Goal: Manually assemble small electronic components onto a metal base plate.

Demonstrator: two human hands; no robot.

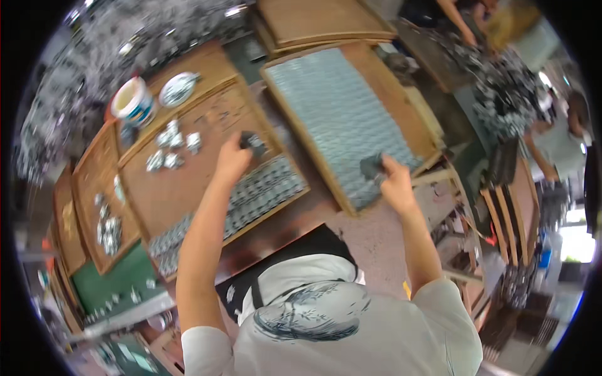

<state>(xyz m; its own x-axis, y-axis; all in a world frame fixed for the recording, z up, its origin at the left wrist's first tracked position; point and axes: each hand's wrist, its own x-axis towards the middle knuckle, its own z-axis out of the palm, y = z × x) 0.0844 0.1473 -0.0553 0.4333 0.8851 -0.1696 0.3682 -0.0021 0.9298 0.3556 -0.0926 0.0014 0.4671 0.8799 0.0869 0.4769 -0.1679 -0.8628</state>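
Observation:
My left hand (233,158) is over a shallow wooden tray (182,203), fingers closed on a small dark grey piece (253,144). Next to that hand, rows of small grey metal parts (263,194) line the tray's near side. Loose clusters of shiny silver parts (168,145) lie farther left in it. My right hand (397,180) is over the near right end of a second wooden tray (313,153), packed with rows of silver-grey parts (342,103). A dark grey piece (372,167) is pinched in its fingers. Blur hides the exact kind of both pieces.
A white bucket (133,103) and a white dish of small parts (178,89) stand beyond the left tray. Heaps of shiny metal parts (150,37) fill the far left. More stacked trays (323,22) are at the back. Other people (558,138) work at the right.

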